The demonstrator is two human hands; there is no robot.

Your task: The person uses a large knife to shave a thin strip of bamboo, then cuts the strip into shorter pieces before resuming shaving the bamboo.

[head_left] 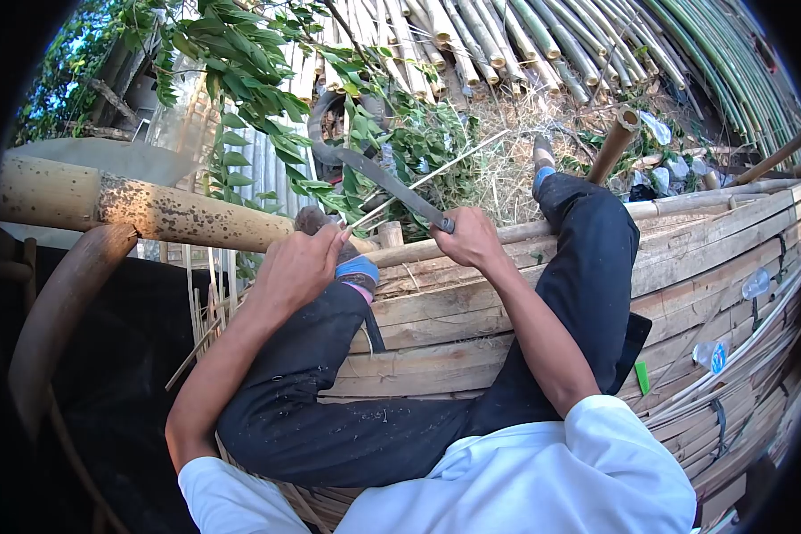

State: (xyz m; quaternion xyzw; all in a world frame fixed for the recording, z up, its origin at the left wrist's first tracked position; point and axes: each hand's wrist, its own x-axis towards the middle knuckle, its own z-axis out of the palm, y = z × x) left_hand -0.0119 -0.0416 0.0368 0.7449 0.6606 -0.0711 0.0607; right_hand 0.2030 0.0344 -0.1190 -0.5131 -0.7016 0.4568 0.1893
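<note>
My right hand [472,238] is wrapped round the dark handle of a machete [392,185]. Its long blade reaches up and to the left, away from my body. A thin bamboo strip [461,157] runs from the closed fingers of my left hand [301,267] to the upper right. In this view the strip crosses the blade. My left hand is over my bent left leg, close to the blue band [357,267] at the ankle. Both hands are in front of the bamboo slat platform [418,365] where I sit.
A thick bamboo pole [205,214] lies across the left. Leafy branches [249,98] hang ahead. Cut bamboo poles [498,40] are stacked at the back. An upright bamboo post [614,145] stands beyond my right knee. Plastic cups [710,356] and a green object [643,377] lie at right.
</note>
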